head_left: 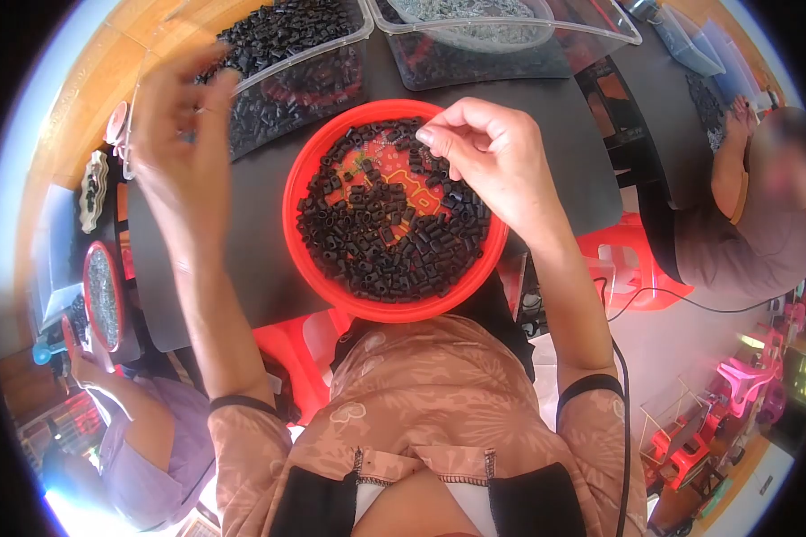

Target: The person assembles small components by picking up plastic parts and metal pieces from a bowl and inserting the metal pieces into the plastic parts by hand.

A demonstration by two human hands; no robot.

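The dark surface (564,134) carries a clear tub (336,76), far left, and a red tray (394,311). My right hand (503,152), pinched at the tray's far right, is closer than my blurred left hand (184,134) to the black pieces (403,259), mostly near and left of it; I can't tell what either grips.

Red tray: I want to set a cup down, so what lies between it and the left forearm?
Between the left forearm and the red tray, the head view shows only bare dark tabletop.
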